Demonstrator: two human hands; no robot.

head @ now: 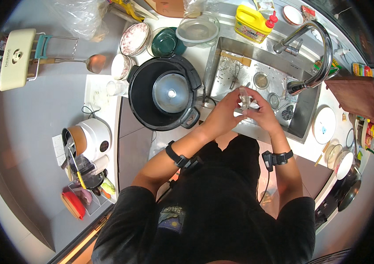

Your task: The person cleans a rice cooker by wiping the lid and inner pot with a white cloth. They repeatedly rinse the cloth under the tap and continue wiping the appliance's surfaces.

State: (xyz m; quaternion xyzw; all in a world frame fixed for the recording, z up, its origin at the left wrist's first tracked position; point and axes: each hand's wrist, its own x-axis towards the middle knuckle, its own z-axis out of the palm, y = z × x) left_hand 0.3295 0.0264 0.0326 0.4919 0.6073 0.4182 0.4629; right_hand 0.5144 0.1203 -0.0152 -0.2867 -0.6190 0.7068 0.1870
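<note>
My left hand (221, 114) and my right hand (262, 112) meet over the near edge of the stainless steel sink (306, 114). Between their fingertips they hold a small translucent plastic piece (244, 99), whose exact kind I cannot tell. Fingers cover part of it. Below, on the wet sink floor, lie a steel wool scourer (287, 113), a small round strainer (273, 101) and a wooden-handled tool (236, 58). Scraps are scattered around the drain (261, 80). Left of my left hand stands a black electric pressure cooker body (140, 99), lidless, its metal heating plate (170, 94) showing.
A chrome faucet (327, 49) arches over the sink's right side. Behind the basin is a yellow detergent jug (251, 24). Stacked bowls (135, 39) and a lidded clear container (197, 31) crowd the back left. A white plate (324, 125) lies on the right counter.
</note>
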